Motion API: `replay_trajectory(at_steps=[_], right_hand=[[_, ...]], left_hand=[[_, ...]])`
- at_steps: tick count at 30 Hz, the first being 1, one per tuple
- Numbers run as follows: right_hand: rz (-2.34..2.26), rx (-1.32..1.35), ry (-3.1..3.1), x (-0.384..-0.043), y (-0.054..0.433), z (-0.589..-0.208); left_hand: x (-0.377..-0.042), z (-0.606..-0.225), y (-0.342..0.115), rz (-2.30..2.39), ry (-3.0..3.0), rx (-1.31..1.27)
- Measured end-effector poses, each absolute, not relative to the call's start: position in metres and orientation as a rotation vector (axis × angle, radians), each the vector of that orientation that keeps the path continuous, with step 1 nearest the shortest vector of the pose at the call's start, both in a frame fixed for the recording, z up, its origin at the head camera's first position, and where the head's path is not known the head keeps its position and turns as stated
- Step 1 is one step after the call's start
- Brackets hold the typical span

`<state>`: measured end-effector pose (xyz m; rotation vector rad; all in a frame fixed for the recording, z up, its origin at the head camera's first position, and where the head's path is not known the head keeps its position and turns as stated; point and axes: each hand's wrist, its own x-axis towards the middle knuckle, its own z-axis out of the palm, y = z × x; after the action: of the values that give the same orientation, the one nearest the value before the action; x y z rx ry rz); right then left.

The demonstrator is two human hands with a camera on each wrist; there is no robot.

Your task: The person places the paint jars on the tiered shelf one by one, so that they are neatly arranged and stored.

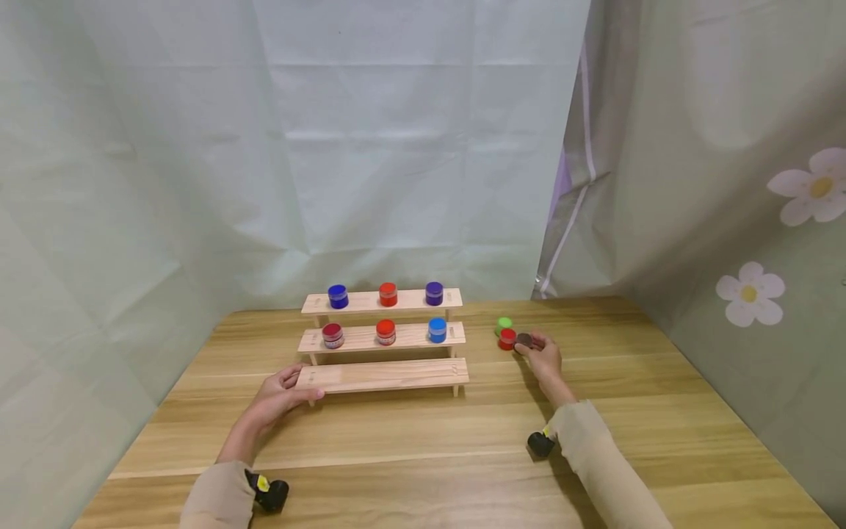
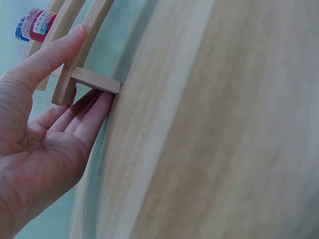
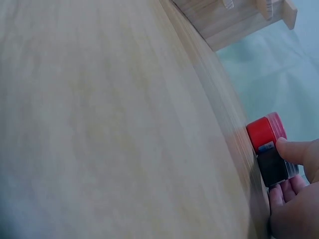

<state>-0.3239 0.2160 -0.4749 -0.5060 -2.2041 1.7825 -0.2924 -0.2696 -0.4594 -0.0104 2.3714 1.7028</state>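
At the left end of a three-step wooden rack (image 1: 390, 376), my left hand (image 1: 269, 400) holds the lowest step. Its thumb lies along the step's front edge, and its fingers reach beneath, by the rack's leg (image 2: 94, 79) in the left wrist view. On the right side of the table, my right hand (image 1: 545, 363) pinches a black paint jar (image 3: 272, 168) between thumb and fingers. Right beside that jar stands a red paint jar (image 1: 507, 339), with a green-lidded jar (image 1: 504, 324) just behind it.
The rack's middle step carries a dark red jar (image 1: 333, 336), a red jar (image 1: 386, 332) and a light blue jar (image 1: 438, 330). Up on the top step are a dark blue jar (image 1: 338, 297), a red-orange jar (image 1: 388, 294) and a purple jar (image 1: 434, 294). Curtains hang behind the table.
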Motion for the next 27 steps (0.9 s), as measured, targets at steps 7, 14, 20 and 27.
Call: replay_trajectory(at_steps=[7, 14, 20, 27], right_hand=[[1.747, -0.514, -2.211, -0.322, 0.2164, -0.4772], [1.754, -0.531, -2.243, -0.3206, 0.217, -0.4758], [1.769, -0.512, -2.243, -0.3187, 0.2191, -0.4763], [1.766, -0.51, -2.251, -0.3146, 0.2215, -0.475]], left_hand=[[-0.2919, -0.4602, -0.27, 1.691, 2.373, -0.009], [-0.291, -0.4594, -0.2699, 1.705, 2.366, -0.003], [-0.2918, -0.4591, -0.2694, 1.686, 2.386, -0.007], [-0.2911, -0.4584, -0.2695, 1.697, 2.367, 0.005]])
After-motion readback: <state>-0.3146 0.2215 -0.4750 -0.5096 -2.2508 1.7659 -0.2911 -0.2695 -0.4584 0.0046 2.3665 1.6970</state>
